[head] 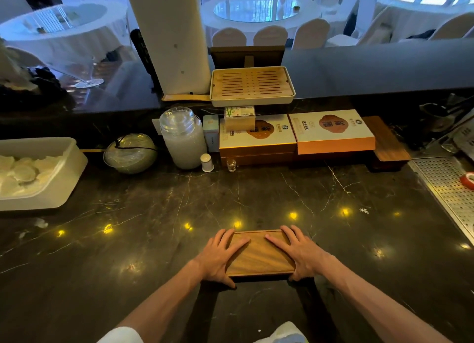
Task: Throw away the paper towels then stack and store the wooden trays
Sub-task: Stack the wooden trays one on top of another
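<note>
indoors, wooden tray (259, 255) on marble counter (128, 240)

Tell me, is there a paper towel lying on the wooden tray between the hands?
No: the wooden tray shows only bare wood between the left hand and the right hand holding its two ends.

Dark marble counter (282, 194), wooden tray (259, 255), glass jar (183, 140), white tub (64, 186)

Matt wooden tray (259, 255); glossy marble counter (154, 214)
</note>
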